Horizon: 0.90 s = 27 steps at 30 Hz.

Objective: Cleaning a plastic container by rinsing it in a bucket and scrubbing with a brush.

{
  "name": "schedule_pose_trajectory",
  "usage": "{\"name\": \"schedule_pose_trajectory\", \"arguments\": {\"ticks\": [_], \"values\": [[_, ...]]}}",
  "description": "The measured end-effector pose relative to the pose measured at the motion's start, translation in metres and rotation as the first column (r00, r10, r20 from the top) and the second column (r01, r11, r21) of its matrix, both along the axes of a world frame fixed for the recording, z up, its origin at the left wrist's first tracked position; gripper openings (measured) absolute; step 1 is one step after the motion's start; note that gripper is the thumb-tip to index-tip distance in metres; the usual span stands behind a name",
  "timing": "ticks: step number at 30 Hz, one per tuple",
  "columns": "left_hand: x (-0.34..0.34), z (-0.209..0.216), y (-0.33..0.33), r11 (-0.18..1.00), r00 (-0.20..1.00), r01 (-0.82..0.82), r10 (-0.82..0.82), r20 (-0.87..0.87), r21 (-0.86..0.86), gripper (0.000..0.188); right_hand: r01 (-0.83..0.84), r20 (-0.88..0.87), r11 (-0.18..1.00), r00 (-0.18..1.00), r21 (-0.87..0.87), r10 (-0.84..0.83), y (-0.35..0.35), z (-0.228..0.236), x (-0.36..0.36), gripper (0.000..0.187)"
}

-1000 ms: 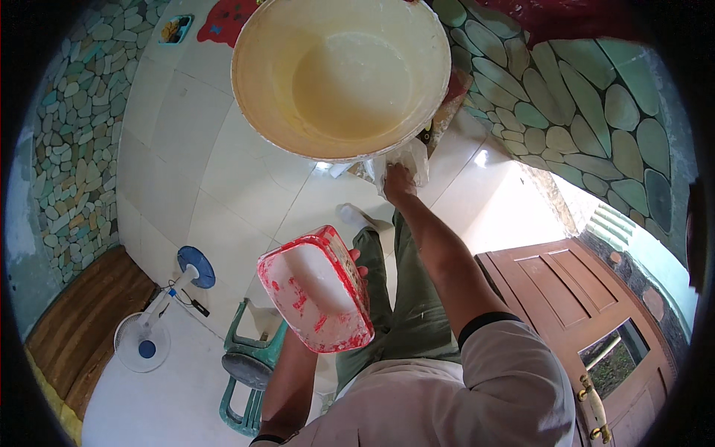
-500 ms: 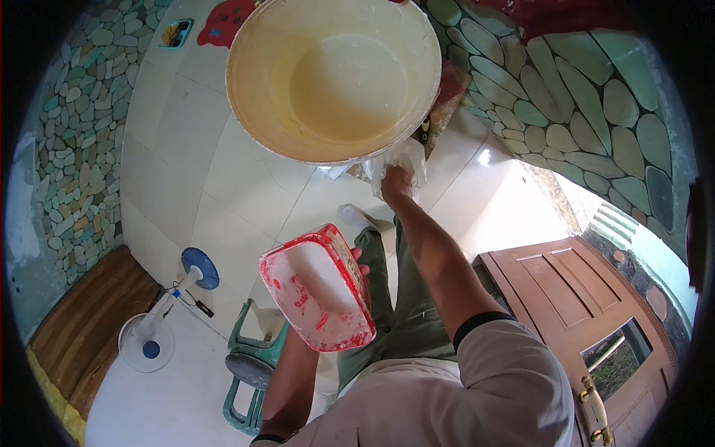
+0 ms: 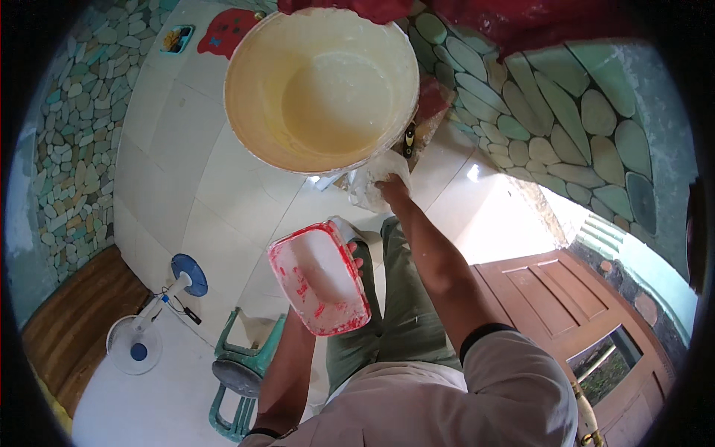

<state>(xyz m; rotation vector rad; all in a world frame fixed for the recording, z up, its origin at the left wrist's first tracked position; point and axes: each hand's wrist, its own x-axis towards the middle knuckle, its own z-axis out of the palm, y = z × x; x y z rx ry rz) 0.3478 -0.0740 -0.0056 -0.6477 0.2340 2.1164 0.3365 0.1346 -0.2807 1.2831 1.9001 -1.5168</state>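
In my left hand is a red rectangular plastic tub, tilted so its inside faces up, its walls smeared with a white paste-like coating. The fingers curl around its right side; the rest of that hand is hidden behind it. My right hand reaches forward and grips a crumpled, whitish see-through plastic bag. Whatever the bag holds cannot be made out. Just beyond it stands a large cream-coloured bucket with a pale, milky liquid or paste at the bottom.
A black-and-yellow handled tool lies right of the bucket. Red cloth hangs over the far edge. At left are a standing fan and a green plastic chair. A brown wooden door stands at right, below a stone-clad surface.
My right hand has drawn the bag slightly left and nearer, out from beside the bucket, so more of it shows. The tub stays in my left hand, turned a little. The view has shifted.
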Motion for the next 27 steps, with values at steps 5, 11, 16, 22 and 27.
{"name": "schedule_pose_trajectory", "arguments": {"ticks": [5,11,16,22,27], "values": [[0.011,-0.063,0.022,1.000,0.999,-0.018,0.018,-0.051,-0.005,0.068,0.090,-0.035,0.957,0.994,-0.276,-0.104,0.043,0.055,0.010,0.049],[0.017,-0.134,0.030,0.971,0.995,-0.100,0.102,-0.003,-0.219,0.059,0.347,-0.006,0.839,0.923,-0.419,-0.385,0.044,0.090,0.013,0.039],[0.011,-0.148,0.041,0.992,0.998,-0.062,0.063,0.001,-0.110,0.061,0.275,0.009,0.877,0.955,-0.395,-0.296,0.051,0.096,0.017,0.026],[0.005,-0.164,0.056,0.993,1.000,-0.025,0.024,-0.009,-0.119,0.064,0.161,-0.065,0.895,0.977,-0.415,-0.205,0.065,0.120,0.017,0.018],[0.009,-0.185,0.054,0.994,0.998,-0.055,0.051,-0.037,-0.096,0.070,0.117,-0.104,0.907,0.980,-0.405,-0.173,0.055,0.164,0.008,0.016]]}}
